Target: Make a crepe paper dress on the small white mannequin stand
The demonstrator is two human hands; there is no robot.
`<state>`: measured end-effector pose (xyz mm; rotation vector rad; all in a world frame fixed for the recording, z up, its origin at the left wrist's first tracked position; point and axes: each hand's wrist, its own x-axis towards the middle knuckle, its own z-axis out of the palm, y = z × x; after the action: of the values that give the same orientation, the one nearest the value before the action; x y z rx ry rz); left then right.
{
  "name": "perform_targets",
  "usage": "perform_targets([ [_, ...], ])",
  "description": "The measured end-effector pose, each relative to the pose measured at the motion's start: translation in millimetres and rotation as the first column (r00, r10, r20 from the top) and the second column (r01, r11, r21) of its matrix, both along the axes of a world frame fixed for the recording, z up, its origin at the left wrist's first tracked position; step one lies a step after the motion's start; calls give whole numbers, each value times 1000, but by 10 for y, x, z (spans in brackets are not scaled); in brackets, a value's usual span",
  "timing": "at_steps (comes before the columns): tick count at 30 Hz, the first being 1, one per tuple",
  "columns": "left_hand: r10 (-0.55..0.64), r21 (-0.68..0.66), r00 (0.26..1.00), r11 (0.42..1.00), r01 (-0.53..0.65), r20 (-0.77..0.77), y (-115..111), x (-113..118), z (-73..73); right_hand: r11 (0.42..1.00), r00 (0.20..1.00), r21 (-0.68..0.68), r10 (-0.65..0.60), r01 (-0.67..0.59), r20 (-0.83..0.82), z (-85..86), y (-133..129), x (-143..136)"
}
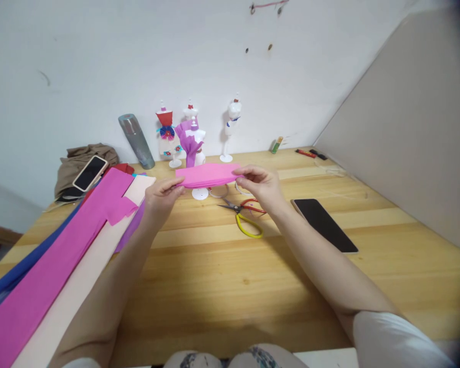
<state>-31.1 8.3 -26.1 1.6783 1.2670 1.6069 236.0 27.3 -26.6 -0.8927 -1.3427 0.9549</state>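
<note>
A pink strip of folded crepe paper (207,175) is stretched level between my hands, above the table. Its lower edge shows several thin layers. My left hand (163,197) pinches the left end between thumb and fingers. At the other end, my right hand (259,185) grips the strip the same way. Just below the right hand lie scissors (249,225) with one yellow and one red handle. Directly behind the paper stands a small white mannequin (198,138) wrapped in purple crepe paper, its lower part hidden by the strip.
Long sheets of magenta paper (69,250) and cream paper (88,271) cover the left side. A dark tablet or phone (324,225) lies at right. More mannequins, a grey bottle (137,141), a phone (90,174) and a glue stick (277,145) are along the wall.
</note>
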Motion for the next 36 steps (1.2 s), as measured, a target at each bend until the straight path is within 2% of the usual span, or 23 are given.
perform_targets([
  [3,61,99,984,994,-45,-168,-34,-17,34,1000,1000,18,0,0,11,-33,19,0],
  [6,98,151,963,987,-61,-251,-59,-14,65,999,999,46,-16,14,44,-36,22,-2],
  [10,110,145,957,987,-73,-268,-59,-9,73,996,993,81,-52,44,103,-30,20,-11],
  [16,102,137,959,988,-68,-265,-43,-23,47,996,994,79,-57,50,97,-60,34,-23],
  [20,70,39,979,997,-64,-190,-36,-11,19,998,994,32,-48,46,100,-59,29,-31],
  [26,39,-125,996,992,-29,78,15,42,-30,997,997,-60,-55,58,48,-5,11,-33],
  [31,43,-126,983,992,-20,180,73,40,-66,994,1000,-107,-10,10,3,21,2,-21],
  [36,48,-79,979,996,-33,200,54,57,-47,993,997,-112,-35,27,-70,7,9,-22],
])
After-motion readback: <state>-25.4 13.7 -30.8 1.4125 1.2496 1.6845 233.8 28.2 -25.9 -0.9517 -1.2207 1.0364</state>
